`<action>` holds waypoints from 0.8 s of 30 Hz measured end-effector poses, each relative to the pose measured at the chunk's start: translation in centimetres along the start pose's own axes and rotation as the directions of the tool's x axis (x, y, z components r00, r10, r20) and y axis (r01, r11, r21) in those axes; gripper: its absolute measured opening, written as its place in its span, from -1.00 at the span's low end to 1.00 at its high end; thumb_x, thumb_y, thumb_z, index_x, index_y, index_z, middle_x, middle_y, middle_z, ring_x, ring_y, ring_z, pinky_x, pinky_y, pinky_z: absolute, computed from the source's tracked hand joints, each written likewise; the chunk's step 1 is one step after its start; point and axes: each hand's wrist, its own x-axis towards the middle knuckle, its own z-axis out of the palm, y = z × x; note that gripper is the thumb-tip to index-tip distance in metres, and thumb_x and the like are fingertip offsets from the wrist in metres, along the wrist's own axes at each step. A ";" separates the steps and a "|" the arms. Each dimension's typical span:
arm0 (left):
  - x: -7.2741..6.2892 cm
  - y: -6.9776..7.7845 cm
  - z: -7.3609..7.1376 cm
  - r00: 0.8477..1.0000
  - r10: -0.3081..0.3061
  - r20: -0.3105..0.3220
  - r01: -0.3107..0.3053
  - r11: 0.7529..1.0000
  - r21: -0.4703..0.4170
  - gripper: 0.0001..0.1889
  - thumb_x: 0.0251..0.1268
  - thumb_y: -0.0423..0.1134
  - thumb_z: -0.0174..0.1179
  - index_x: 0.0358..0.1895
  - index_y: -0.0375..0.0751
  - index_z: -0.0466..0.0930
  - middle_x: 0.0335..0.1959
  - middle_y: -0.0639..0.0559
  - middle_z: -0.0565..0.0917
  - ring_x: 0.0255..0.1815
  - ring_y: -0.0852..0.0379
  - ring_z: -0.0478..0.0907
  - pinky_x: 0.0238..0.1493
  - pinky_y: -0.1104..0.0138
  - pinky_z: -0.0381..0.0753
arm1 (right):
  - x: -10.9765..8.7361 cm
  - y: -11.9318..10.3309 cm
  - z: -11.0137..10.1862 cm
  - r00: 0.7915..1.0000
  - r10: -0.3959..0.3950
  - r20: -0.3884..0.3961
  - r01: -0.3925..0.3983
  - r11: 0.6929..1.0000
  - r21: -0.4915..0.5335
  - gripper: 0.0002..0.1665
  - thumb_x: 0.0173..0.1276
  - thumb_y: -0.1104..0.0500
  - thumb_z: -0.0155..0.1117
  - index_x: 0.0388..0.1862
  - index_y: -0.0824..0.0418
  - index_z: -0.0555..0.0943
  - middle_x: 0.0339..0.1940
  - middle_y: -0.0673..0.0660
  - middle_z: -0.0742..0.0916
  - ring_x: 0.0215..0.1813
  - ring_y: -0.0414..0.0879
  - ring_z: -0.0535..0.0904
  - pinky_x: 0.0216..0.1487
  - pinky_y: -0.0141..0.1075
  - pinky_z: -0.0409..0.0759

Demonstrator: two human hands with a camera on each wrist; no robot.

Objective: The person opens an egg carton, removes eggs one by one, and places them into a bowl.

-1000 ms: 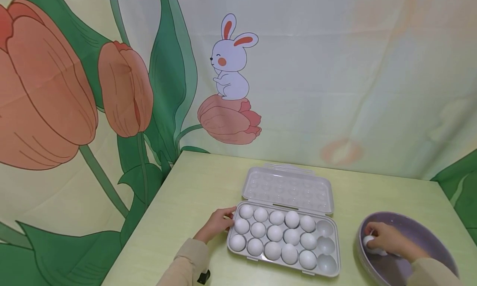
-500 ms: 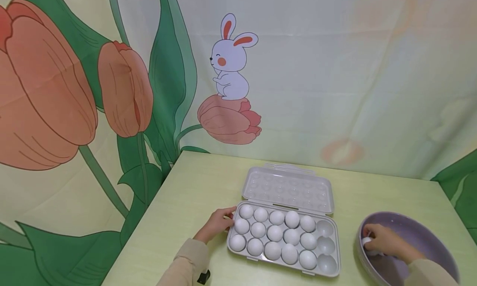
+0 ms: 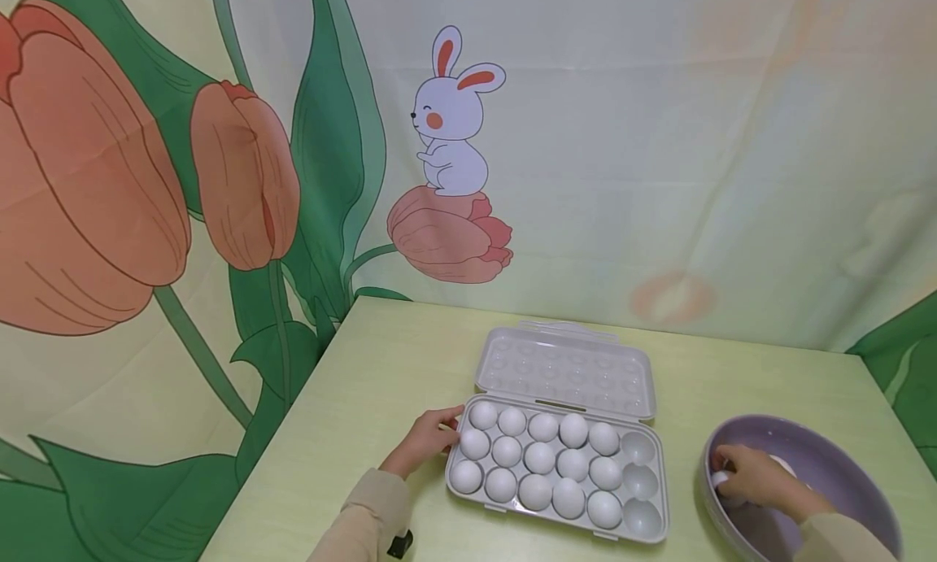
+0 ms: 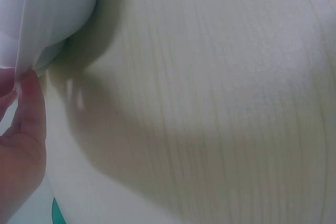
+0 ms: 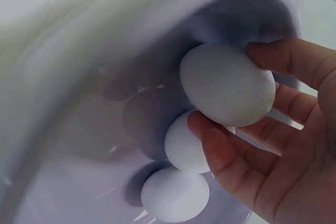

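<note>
My left hand [image 3: 426, 440] pinches the left rim of a white plastic egg carton [image 3: 556, 521]. In the left wrist view its fingertips [image 4: 32, 90] lie on both sides of the thin rim. White eggs [image 3: 540, 458] fill the carton apart from the bare cups of the right-hand column. Inside a purple bowl [image 3: 842, 464] at the right, my right hand [image 3: 761, 477] holds a white egg [image 5: 228, 85] between curled fingers. Two more eggs [image 5: 176, 195] lie below it against the bowl's inner side, one partly covered by the fingers.
The carton's lid [image 3: 564, 371] lies open behind the egg cups. All stands on a pale yellow-green table [image 3: 395, 350]. A cloth backdrop [image 3: 622, 139] with tulips and a rabbit hangs behind the table. A black object [image 3: 399, 544] shows by the left sleeve.
My right hand has shifted slightly down within the bowl, along with the egg at its fingertips. A white egg now shows just behind that hand. My left hand and the carton stay put.
</note>
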 end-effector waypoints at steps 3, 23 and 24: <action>-0.1 0.1 0.0 1.000 -0.010 0.000 0.010 1.000 0.005 -0.42 -0.07 -0.54 0.02 0.18 -0.38 0.31 -0.32 -0.20 0.48 -0.47 0.20 0.41 -0.45 0.28 0.57 | 0.0 0.2 0.1 1.000 -0.018 -0.008 0.018 0.999 -0.028 -0.75 -0.22 0.31 0.21 -0.44 0.19 0.47 -0.52 0.05 0.54 -0.52 -0.12 0.39 -0.59 -0.31 0.39; -0.2 0.3 -0.2 1.000 0.000 0.018 0.000 1.000 0.002 -0.42 -0.06 -0.51 0.01 0.19 -0.36 0.30 -0.31 -0.18 0.48 -0.47 0.22 0.41 -0.47 0.34 0.55 | 0.1 0.8 0.3 0.995 -0.082 -0.056 0.075 0.989 -0.129 -0.68 -0.14 0.21 0.22 -0.31 0.25 0.54 -0.36 0.15 0.65 -0.32 0.02 0.54 -0.33 -0.14 0.49; -0.2 0.3 -0.2 1.000 0.001 0.016 -0.001 1.000 0.005 -0.42 -0.07 -0.51 0.01 0.19 -0.36 0.31 -0.31 -0.18 0.48 -0.47 0.22 0.41 -0.47 0.33 0.55 | 0.1 0.8 0.3 0.994 -0.088 -0.058 0.079 0.988 -0.134 -0.66 -0.13 0.20 0.22 -0.29 0.26 0.54 -0.35 0.16 0.65 -0.31 0.04 0.55 -0.31 -0.13 0.50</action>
